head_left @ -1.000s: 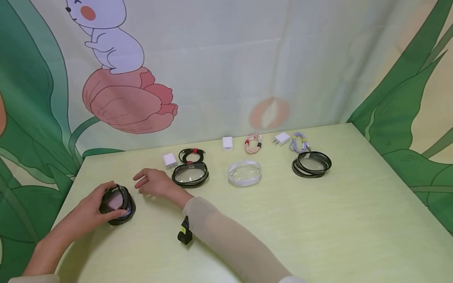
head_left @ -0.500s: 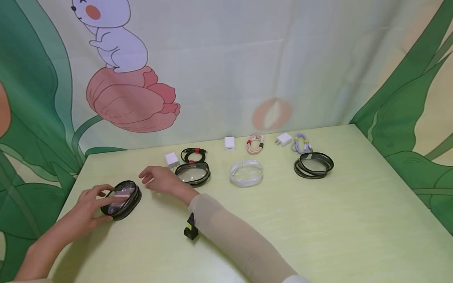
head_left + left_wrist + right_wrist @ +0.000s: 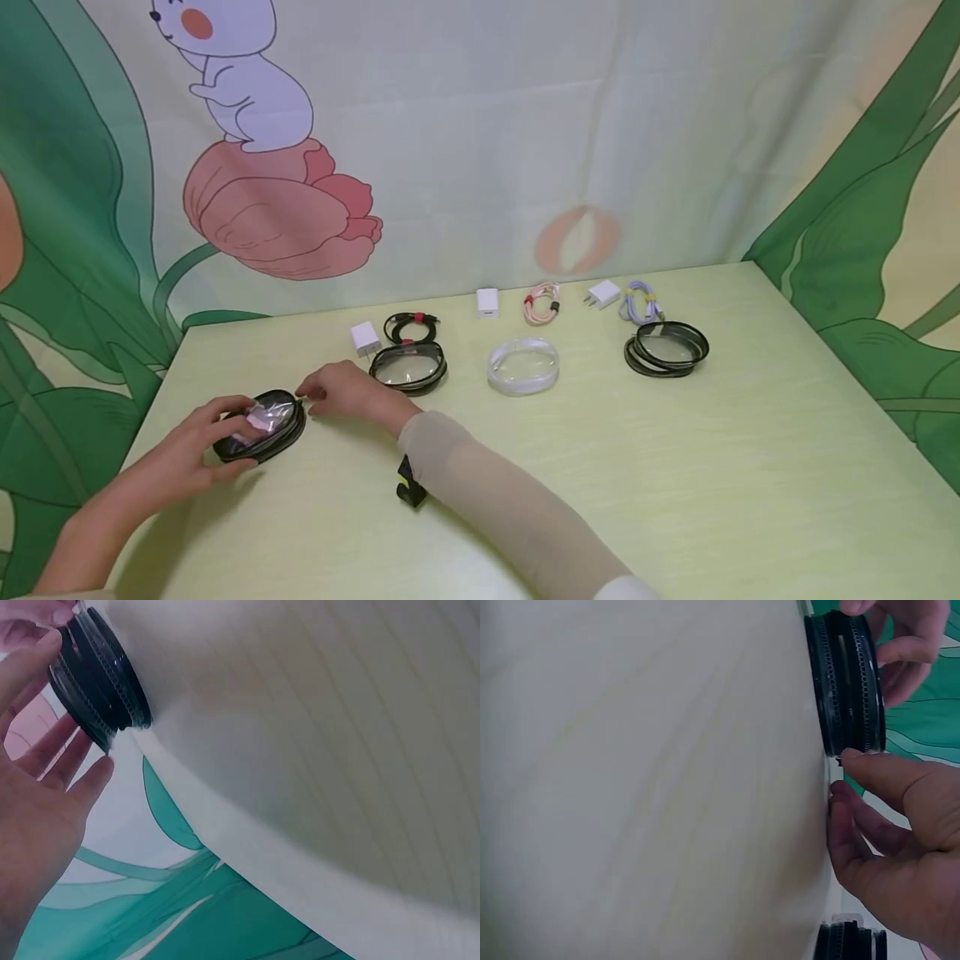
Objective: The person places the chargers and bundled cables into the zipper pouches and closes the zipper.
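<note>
Over pale table (image 3: 570,483), gripping pouch (image 3: 285,427) in left hand (image 3: 187,450), touching its end with right hand (image 3: 348,390); pinching or not, can't tell! Charger (image 3: 365,339) just beyond.

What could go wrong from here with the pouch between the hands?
Twist or slip: the left hand grips the black-rimmed pouch at one end while the right hand has its thumb at the other; a tug there might turn or slide it.

Bump: a second pouch lies just beyond the right wrist in the head view, so a stray arm movement could nudge it.
</note>
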### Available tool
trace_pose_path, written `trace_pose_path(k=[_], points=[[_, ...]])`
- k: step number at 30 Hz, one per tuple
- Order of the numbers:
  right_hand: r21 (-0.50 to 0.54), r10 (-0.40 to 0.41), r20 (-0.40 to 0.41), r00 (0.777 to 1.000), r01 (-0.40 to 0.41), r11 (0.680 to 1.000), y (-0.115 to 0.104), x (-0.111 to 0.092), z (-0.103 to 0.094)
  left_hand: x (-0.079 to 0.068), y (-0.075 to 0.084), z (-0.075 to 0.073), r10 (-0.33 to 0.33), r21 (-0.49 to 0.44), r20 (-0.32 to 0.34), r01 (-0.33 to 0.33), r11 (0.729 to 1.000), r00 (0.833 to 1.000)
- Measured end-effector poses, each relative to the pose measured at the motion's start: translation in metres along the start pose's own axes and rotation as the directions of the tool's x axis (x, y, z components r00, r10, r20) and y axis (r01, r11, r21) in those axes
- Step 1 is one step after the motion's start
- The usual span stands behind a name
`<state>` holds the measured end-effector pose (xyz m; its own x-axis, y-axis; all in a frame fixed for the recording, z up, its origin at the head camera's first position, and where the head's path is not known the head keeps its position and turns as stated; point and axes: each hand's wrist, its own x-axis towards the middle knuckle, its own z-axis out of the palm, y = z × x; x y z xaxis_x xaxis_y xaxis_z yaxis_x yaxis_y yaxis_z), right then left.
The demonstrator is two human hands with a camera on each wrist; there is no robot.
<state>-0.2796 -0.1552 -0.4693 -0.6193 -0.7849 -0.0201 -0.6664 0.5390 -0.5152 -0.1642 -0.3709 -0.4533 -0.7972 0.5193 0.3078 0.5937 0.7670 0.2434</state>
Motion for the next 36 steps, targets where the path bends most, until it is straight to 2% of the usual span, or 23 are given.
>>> trace_pose_path(k=[3,9,15,20,26,29,33,36], points=[[-0.009,-0.006,-0.03,1.0,0.006,1.0,0.0,0.004,0.004,0.003,0.002,0.003,0.003,0.004,-0.018,-0.003,1.0,1.0],[0.057,0.017,-0.081,0.997,-0.012,0.998,0.003,0.008,0.009,0.005,0.0,0.008,0.014,0.004,-0.024,-0.014,1.0,1.0],[0.107,-0.004,-0.044,0.999,0.009,0.994,0.005,0.008,0.004,0.007,0.002,0.009,-0.009,0.01,-0.007,0.009,1.0,1.0],[0.072,-0.013,-0.002,1.0,0.013,0.997,0.003,0.009,-0.001,0.008,0.002,0.011,-0.035,0.043,0.024,0.034,0.998,0.999],[-0.011,-0.059,-0.045,0.997,0.059,0.998,0.007,0.009,-0.002,0.004,0.006,0.007,-0.097,0.048,0.08,0.094,0.994,0.992],[0.017,-0.061,-0.057,0.996,0.062,0.998,0.012,0.009,-0.002,0.003,0.009,0.007,-0.077,0.072,0.081,0.072,0.995,0.994],[0.072,-0.075,-0.03,0.997,0.077,0.994,0.02,0.011,-0.003,0.003,0.012,0.008,-0.039,0.123,0.053,0.033,0.992,0.998],[0.081,-0.096,-0.005,0.995,0.096,0.992,0.023,0.011,-0.004,0.003,0.014,0.009,-0.039,0.147,0.041,0.033,0.989,0.998]])
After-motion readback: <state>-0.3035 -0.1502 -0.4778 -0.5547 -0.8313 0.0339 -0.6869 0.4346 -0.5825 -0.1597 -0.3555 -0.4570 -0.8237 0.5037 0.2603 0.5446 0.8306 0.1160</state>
